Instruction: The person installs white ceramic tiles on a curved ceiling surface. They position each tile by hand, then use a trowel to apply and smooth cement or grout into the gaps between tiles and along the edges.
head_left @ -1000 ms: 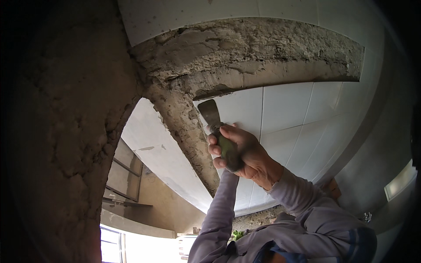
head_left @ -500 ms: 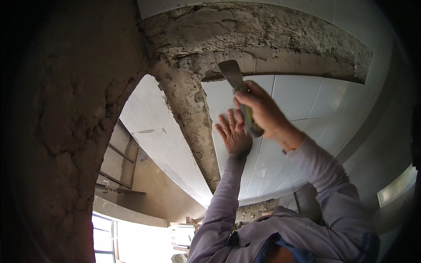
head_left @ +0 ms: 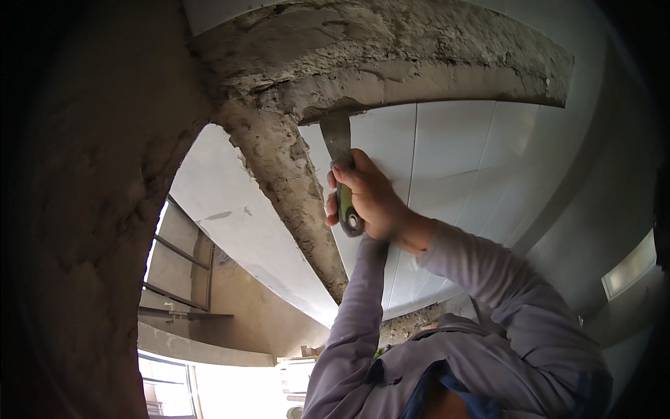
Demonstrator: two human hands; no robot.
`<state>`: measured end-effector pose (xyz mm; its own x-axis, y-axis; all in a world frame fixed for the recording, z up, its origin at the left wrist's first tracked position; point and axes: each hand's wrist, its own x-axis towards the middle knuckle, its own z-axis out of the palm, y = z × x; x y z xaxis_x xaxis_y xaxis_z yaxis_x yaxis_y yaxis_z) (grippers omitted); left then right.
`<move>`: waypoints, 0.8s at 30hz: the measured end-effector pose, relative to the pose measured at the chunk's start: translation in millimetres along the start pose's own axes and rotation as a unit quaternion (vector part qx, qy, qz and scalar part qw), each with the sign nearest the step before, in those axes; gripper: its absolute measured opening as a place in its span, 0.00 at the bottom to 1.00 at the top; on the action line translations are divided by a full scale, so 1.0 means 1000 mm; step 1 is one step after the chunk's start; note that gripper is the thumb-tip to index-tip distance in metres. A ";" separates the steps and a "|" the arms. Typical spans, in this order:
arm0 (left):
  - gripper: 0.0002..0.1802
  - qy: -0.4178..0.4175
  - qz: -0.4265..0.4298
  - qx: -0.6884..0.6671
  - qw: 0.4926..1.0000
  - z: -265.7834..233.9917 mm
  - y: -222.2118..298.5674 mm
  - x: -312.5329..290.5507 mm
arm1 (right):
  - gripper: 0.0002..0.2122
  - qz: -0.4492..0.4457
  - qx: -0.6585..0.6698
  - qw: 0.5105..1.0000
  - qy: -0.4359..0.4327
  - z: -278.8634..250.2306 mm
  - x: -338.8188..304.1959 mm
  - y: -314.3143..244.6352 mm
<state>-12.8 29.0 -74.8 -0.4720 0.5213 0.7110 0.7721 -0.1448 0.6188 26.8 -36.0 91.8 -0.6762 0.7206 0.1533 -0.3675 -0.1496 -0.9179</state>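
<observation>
My right hand (head_left: 380,202) is wrapped round the green and black handle of a putty knife (head_left: 338,140). Its wide metal blade points up, and its tip meets the upper edge of the white tiles (head_left: 447,143), where they border the rough mortar strip (head_left: 419,80). My left forearm (head_left: 359,286) reaches up from below to the tiles. The left hand is mostly hidden behind my right hand and wrist, so its fingers cannot be told apart.
Rough mortar also runs down a groove (head_left: 279,188) left of the tiles. Beyond it is a pale smooth panel (head_left: 237,216). A rough brown wall (head_left: 98,209) fills the left side. Lower left is a bright window (head_left: 167,384) beside a dark metal frame (head_left: 181,255).
My right hand has moved left with the putty knife, bringing its blade upright against the top tile edge. The left hand, seen flat on the tiles before, is now covered.
</observation>
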 end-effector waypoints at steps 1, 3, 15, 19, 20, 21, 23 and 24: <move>0.37 0.006 0.005 0.015 1.000 0.000 -0.002 0.002 | 0.07 0.034 0.003 0.999 0.003 0.003 -0.009 -0.010; 0.38 0.016 0.012 0.057 0.998 -0.007 -0.006 0.005 | 0.07 0.072 0.007 0.997 -0.034 0.003 -0.022 -0.031; 0.39 0.035 0.012 0.108 0.993 0.009 -0.003 0.020 | 0.07 0.087 0.002 0.995 0.037 0.007 -0.001 -0.056; 0.39 0.033 0.003 0.131 0.991 0.007 -0.007 0.014 | 0.07 0.151 -0.032 0.988 0.005 0.015 -0.021 -0.073; 0.39 0.033 0.003 0.138 0.990 0.007 -0.008 0.015 | 0.08 0.134 -0.024 0.991 0.002 0.016 -0.023 -0.071; 0.39 0.030 0.004 0.147 0.989 0.007 -0.006 0.015 | 0.08 0.114 -0.016 0.993 0.001 0.016 -0.025 -0.071; 0.40 0.022 -0.001 0.179 0.984 0.013 -0.005 0.016 | 0.08 0.088 0.016 0.996 -0.003 0.015 -0.018 -0.065; 0.40 0.020 -0.004 0.212 0.977 0.003 -0.005 0.014 | 0.07 0.089 0.031 0.996 -0.002 0.019 -0.012 -0.061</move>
<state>-22.0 39.9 -68.6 -0.4879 0.4871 0.7244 0.8715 0.2248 0.4358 45.3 -48.7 152.5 -0.7371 0.6757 -0.0084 -0.2804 -0.3171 -0.9060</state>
